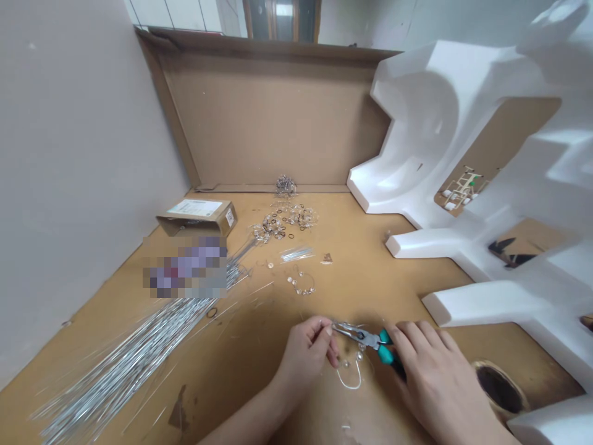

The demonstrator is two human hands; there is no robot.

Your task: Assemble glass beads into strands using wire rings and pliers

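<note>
My right hand (430, 364) is wrapped around the green and black handles of a pair of long-nose pliers (368, 339). The pliers' jaws point left and meet the fingertips of my left hand (311, 346). Thumb and forefinger of that hand are pinched on a thin wire piece, mostly hidden by the fingers. A loop of pale wire (351, 387) with small clear beads hangs below the pliers, between my hands. Farther forward on the table lies a wire ring with clear beads (302, 285).
A bundle of long silvery wires (134, 352) covers the left side. Several small rings and beaded pieces (278, 225) lie at the back, before a cardboard panel (273, 117). An opened small box (199, 216) stands back left. White foam packing (454, 241) lines the right.
</note>
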